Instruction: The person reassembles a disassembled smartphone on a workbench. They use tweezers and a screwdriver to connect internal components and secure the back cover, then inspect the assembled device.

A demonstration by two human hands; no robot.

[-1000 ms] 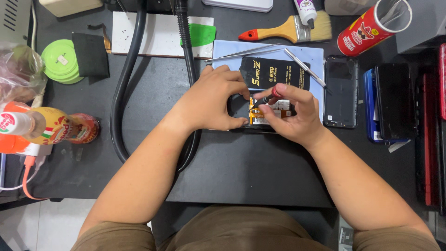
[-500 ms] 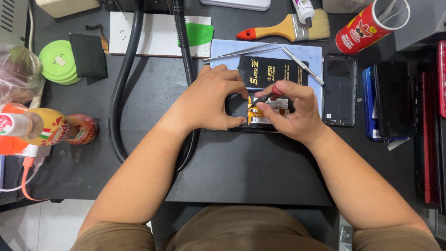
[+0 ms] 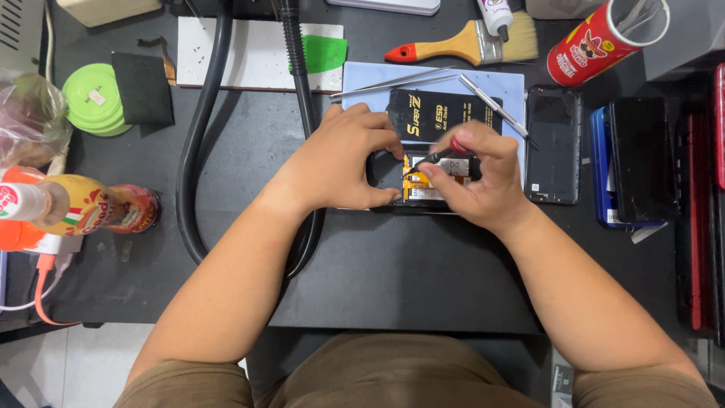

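An opened phone [image 3: 427, 180] lies on the dark counter [image 3: 393, 272] just past centre, its long axis running nine to three o'clock, the orange and metal insides facing up. The left hand [image 3: 343, 162] covers the phone's nine o'clock end, fingers curled over the far edge and thumb along the near edge, so it is closed around the phone and pins it flat. The right hand [image 3: 483, 181] sits at the three o'clock end, fingers pinched shut on a thin screwdriver [image 3: 438, 156] with a red cap; the shaft slants from one o'clock down toward seven, and its tip meets the phone's insides between the two hands. So the working spot lies at about nine o'clock from the right hand, just beside its fingertips, and at three o'clock from the left; the right hand is the one with the tool and is nearer to it. At twelve o'clock from the phone a black pouch [image 3: 442, 113] rests on a pale blue mat [image 3: 362, 79], with tweezers [image 3: 393, 81] across it. Another phone [image 3: 553, 143] lies at three o'clock, a brush [image 3: 461, 47] and a red can [image 3: 596, 41] at one o'clock, a thick black hose [image 3: 200, 151] at nine, and a bottle [image 3: 83, 205] farther that way.
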